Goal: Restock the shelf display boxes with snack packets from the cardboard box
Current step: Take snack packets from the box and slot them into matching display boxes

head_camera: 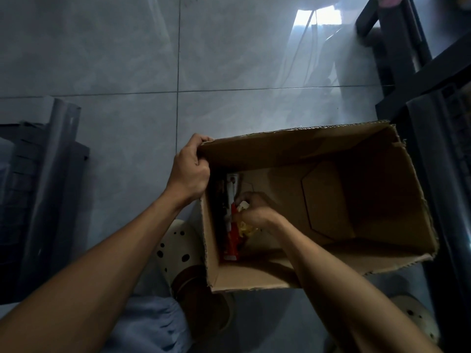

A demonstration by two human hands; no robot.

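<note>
The box looks nearly empty; few packets remain at its left wall; right hand clamped on some; left hand grips its corner; shelves unseen.

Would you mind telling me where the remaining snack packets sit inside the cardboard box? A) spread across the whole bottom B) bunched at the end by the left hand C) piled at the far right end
B: the snack packets lie against the cardboard box wall under the left hand, where the right hand reaches.
</note>
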